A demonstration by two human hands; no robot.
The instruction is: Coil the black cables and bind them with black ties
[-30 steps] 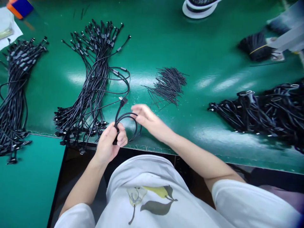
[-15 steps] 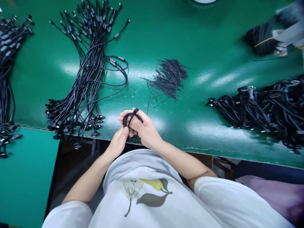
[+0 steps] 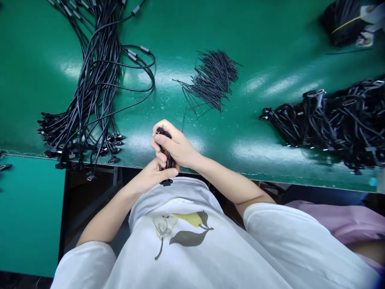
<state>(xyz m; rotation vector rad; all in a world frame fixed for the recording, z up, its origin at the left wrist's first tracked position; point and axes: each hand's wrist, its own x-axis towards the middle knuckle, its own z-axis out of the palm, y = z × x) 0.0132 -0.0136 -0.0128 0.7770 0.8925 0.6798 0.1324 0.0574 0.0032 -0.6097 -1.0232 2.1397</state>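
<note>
A black cable [image 3: 170, 161] is folded into a narrow bundle between my two hands, close to the table's front edge. My left hand [image 3: 155, 173] grips its lower part, thumb across the front, and a black connector pokes out below. Around the upper part my right hand [image 3: 176, 145] is closed, thumb pressed near the other end. Fingers hide much of the bundle. Beyond the hands lies a loose heap of short black twist ties [image 3: 214, 80]. To the left, a large bunch of uncoiled black cables [image 3: 100, 76] with grey sleeves spreads over the table.
On the right, a pile of bundled black cables [image 3: 327, 124] reaches the edge of the green table [image 3: 204, 24]. A banded bunch of black ties [image 3: 345, 24] lies at the far right. Purple clothing [image 3: 331, 220] of another person shows at lower right.
The cable was an open loop over my right fingers; now it is squeezed into a narrow bundle in both hands. My view has shifted, so the table items appear higher.
</note>
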